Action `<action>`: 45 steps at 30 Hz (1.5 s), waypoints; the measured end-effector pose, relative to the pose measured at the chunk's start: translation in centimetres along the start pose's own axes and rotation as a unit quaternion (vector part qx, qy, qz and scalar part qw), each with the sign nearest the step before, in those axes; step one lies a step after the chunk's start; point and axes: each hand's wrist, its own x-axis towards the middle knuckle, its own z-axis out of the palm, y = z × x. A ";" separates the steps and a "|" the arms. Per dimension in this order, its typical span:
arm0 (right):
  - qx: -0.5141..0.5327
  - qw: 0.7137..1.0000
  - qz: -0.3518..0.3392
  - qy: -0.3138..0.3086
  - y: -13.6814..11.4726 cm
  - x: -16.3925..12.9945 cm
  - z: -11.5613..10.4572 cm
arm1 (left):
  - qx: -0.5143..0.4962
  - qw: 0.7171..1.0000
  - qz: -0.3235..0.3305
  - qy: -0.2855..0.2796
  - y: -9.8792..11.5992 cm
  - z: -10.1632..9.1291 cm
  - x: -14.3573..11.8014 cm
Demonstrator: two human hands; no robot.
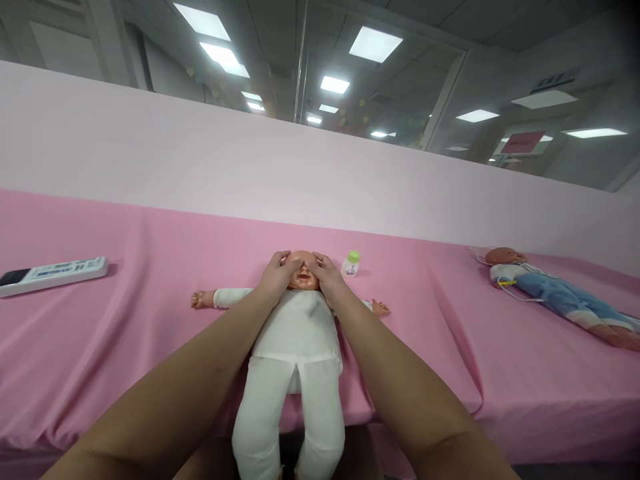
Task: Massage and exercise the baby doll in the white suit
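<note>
A baby doll (pixel 295 333) in white clothes lies on its back on the pink-covered table (pixel 125 320), arms spread, legs hanging over the near edge. My left hand (pixel 275 275) rests on the left side of the doll's head, fingers curled over the forehead. My right hand (pixel 325 273) lies against the right side of the head, thumb near the brow. Both hands cup the doll's face, whose mouth and nose show between them.
A small bottle (pixel 351 264) with a green cap stands just right of the doll's head. A white remote control (pixel 53 274) lies at far left. A second doll (pixel 555 293) in blue clothes lies at far right. A pale pink wall runs behind.
</note>
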 end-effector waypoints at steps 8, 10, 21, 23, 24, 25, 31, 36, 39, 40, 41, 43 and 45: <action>-0.024 0.999 0.003 0.048 0.6 0.6 -0.1 | 0.053 0.998 -0.001 0.026 -0.7 0.4 0.7; -0.025 0.998 -0.001 0.052 0.7 0.7 -0.3 | 0.048 0.999 -0.003 0.023 -0.7 0.4 0.8; 0.024 0.994 0.106 -0.027 -0.5 0.0 -2.5 | -0.065 0.997 -0.039 0.015 0.9 0.7 -0.4; 0.023 0.993 0.109 -0.037 -0.8 -0.1 -2.5 | -0.065 0.997 -0.029 0.004 0.7 0.6 -0.4; 0.019 0.993 0.106 -0.040 -0.9 -0.3 -2.4 | -0.061 0.998 -0.027 -0.005 0.6 0.5 -0.3; 0.015 0.994 0.101 -0.040 -0.9 -0.4 -2.2 | -0.056 0.998 -0.027 -0.013 0.4 0.5 -0.3; -0.013 0.999 0.036 0.017 -0.1 -0.1 -1.0 | -0.017 1.000 -0.014 -0.009 0.0 0.5 0.0; -0.020 0.999 0.019 0.047 0.7 0.6 -0.9 | -0.001 0.999 -0.041 0.005 0.5 0.9 0.2; -0.008 0.998 0.027 0.048 0.5 0.7 -0.9 | 0.004 0.999 -0.037 0.004 0.3 0.9 0.5; -0.009 0.998 0.031 0.049 0.4 0.7 -0.9 | 0.003 0.999 -0.033 0.004 0.2 0.9 0.6; -0.012 0.998 0.036 0.052 0.2 0.6 -0.8 | -0.001 1.000 -0.030 0.004 0.1 0.8 0.7; -0.019 0.997 0.050 0.055 -0.1 0.5 -0.7 | -0.019 0.999 -0.027 0.002 -0.1 0.8 0.8; -0.018 0.996 0.060 0.057 -0.3 0.2 -0.7 | -0.033 0.999 -0.029 0.007 -0.1 0.8 0.8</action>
